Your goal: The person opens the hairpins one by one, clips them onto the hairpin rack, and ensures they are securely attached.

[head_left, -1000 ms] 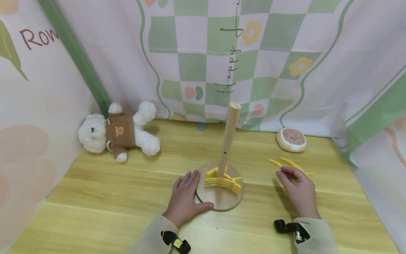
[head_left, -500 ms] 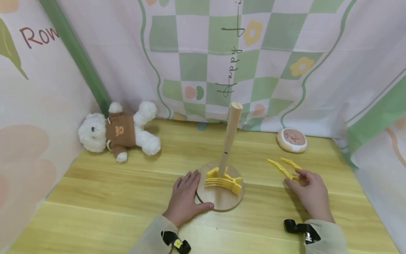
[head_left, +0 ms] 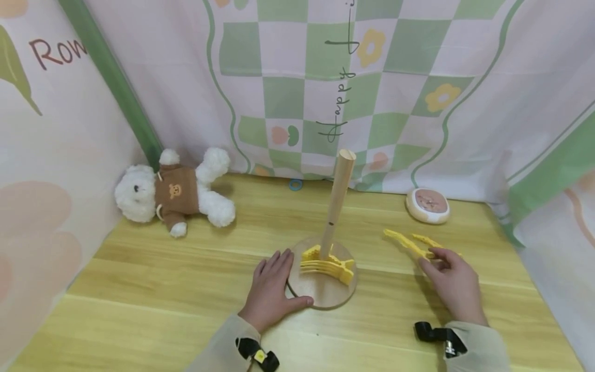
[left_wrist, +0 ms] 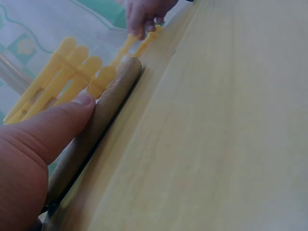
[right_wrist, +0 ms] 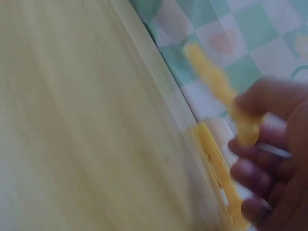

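Note:
My left hand (head_left: 274,297) rests against the left rim of a round wooden base (head_left: 321,299), thumb over its near edge and fingers straight along its side. A wooden dowel (head_left: 338,199) stands upright from the base. Curved yellow slatted pieces (head_left: 321,267), like small picket fencing, stand on the base around the dowel's foot. To the right, my right hand (head_left: 453,284) pinches one end of a thin yellow plastic strip (right_wrist: 211,74) between thumb and fingers, its free end pointing to the back left. A second yellow strip (right_wrist: 216,168) lies on the table just behind it.
A white plush toy dog (head_left: 176,194) in a brown top lies at the back left. A small rounded device (head_left: 427,205) sits at the back right. A blue ring (head_left: 295,184) lies at the table's back edge, against the printed curtain (head_left: 283,98).
My right hand first drew back to the right from over the yellow strips, then took hold of one. That strip's free end has shifted left. My left hand and the base have stayed put.

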`<act>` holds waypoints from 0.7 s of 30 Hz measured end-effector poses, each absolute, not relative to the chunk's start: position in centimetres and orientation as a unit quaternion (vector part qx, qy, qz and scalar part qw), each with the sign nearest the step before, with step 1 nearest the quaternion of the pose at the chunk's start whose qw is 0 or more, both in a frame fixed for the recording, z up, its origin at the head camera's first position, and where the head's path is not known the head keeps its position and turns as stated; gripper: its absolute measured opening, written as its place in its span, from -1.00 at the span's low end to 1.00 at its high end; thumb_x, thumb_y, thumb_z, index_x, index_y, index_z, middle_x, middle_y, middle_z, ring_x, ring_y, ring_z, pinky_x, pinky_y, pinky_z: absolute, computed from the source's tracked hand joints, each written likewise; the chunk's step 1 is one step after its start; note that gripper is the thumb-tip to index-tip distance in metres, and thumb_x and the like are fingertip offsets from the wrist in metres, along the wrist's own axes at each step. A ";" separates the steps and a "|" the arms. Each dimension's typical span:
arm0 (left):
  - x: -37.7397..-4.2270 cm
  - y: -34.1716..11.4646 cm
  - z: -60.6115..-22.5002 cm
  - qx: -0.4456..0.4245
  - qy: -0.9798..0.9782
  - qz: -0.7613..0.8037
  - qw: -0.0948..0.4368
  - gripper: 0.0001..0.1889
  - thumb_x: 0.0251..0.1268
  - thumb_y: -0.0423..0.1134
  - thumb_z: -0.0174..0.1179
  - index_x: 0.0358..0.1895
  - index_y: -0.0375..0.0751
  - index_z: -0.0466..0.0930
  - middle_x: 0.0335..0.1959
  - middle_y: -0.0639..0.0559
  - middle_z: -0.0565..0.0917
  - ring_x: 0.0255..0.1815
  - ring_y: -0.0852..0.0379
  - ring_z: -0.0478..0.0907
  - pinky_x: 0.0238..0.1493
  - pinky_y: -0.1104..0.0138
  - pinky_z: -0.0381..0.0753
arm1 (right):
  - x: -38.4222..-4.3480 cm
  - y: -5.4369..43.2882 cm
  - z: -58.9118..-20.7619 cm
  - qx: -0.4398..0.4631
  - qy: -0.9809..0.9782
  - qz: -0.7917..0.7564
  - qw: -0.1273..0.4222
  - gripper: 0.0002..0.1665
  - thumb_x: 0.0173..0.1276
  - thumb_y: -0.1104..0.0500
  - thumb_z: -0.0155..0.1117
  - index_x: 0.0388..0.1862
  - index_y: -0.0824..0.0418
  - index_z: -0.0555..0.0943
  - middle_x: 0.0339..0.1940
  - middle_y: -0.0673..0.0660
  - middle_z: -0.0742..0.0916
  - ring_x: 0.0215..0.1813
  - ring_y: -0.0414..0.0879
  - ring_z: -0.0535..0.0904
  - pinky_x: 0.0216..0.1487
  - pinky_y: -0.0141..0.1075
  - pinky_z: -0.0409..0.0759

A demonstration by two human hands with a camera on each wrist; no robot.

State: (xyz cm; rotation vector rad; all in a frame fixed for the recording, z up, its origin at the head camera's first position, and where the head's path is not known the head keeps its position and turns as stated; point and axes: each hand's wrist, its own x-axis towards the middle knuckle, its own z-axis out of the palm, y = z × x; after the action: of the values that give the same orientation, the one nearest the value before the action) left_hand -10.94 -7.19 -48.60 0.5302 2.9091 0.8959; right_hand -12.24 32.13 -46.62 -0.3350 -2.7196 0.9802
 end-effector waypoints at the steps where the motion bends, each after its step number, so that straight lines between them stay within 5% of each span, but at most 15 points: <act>1: -10.9 -7.2 -48.6 0.172 0.942 0.289 0.025 0.21 -0.03 0.50 0.29 0.58 -0.23 0.11 0.60 -0.10 0.15 0.60 -0.14 0.02 0.55 -0.13 -0.14 | -12.3 31.8 -46.6 -0.104 -0.922 0.348 0.135 -0.48 0.36 0.03 0.40 0.17 0.32 0.63 -0.24 0.15 0.76 -0.33 -0.33 0.55 -0.38 -0.50 0.50; 7: -11.0 -7.2 -48.7 0.170 0.942 0.289 0.025 0.21 -0.03 0.51 0.28 0.58 -0.22 0.12 0.60 -0.10 0.15 0.60 -0.14 0.02 0.55 -0.13 -0.13 | -12.5 29.5 -46.4 -0.006 -0.888 0.419 0.189 -0.67 0.30 0.26 0.44 0.02 0.34 0.69 -0.37 -0.20 0.66 -0.34 -0.40 0.51 -0.33 -0.62 0.48; 21: -11.1 -7.2 -48.9 0.171 0.943 0.284 0.023 0.22 -0.03 0.53 0.26 0.59 -0.20 0.10 0.60 -0.08 0.13 0.61 -0.11 0.02 0.55 -0.11 -0.13 | -11.7 27.6 -44.5 0.055 -0.911 0.388 0.130 -0.71 0.23 0.18 0.52 -0.08 0.20 0.71 -0.38 0.04 0.65 -0.38 -0.25 0.48 -0.47 -0.44 0.49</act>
State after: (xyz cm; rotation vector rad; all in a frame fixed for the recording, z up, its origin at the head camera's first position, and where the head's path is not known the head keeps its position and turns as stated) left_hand -11.07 -7.17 -48.88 0.5290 2.9196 0.8808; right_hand -11.71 27.57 -44.54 0.1600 -2.6469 1.1267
